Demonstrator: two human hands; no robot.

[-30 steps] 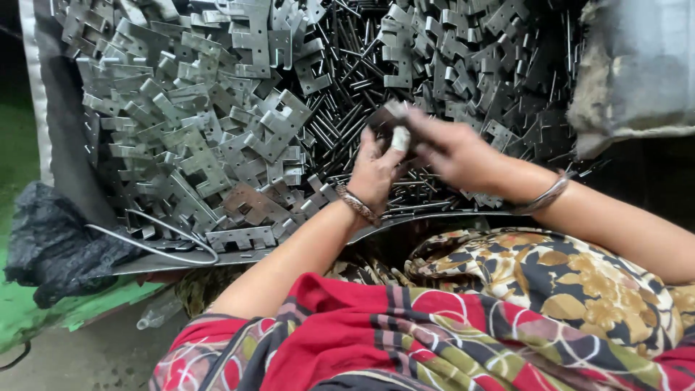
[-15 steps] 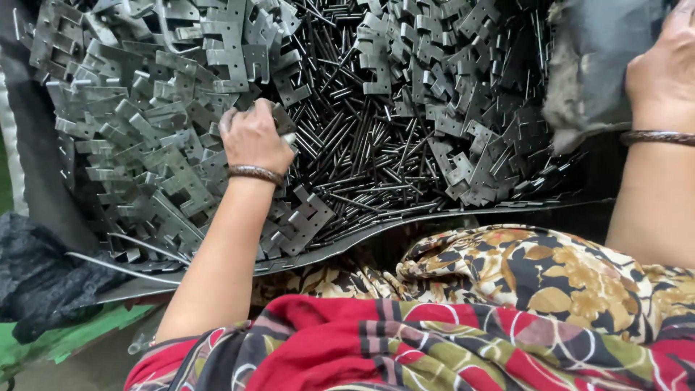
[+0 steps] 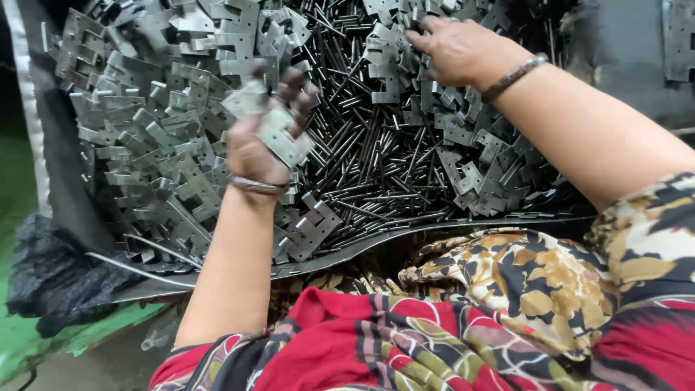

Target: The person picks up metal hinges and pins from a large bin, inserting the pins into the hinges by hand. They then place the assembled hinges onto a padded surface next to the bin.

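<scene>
On the far left, a dark cloth (image 3: 51, 279) lies bunched on the green floor (image 3: 22, 347), just beside the edge of the tray (image 3: 239, 279) that carries everything. Next comes a deep heap of flat metal plates (image 3: 137, 152), notched and punched with holes, and it looks barely touched. Your left hand (image 3: 264, 137) is lifted over that heap with its fingers closed around one plate (image 3: 284, 134); the motion blur makes it hard to tell whether a second piece sits in the same grasp. Past it, down the middle, lies a thick bed of thin dark pins (image 3: 376, 152), also plentiful. Further right, your right hand (image 3: 463, 47) rests palm down on another pile of plates (image 3: 463, 152) at the far side, fingertips touching them; I cannot tell whether it has caught hold of one. No finished pieces show anywhere here, so by my reckoning nearly all the work remains.
</scene>
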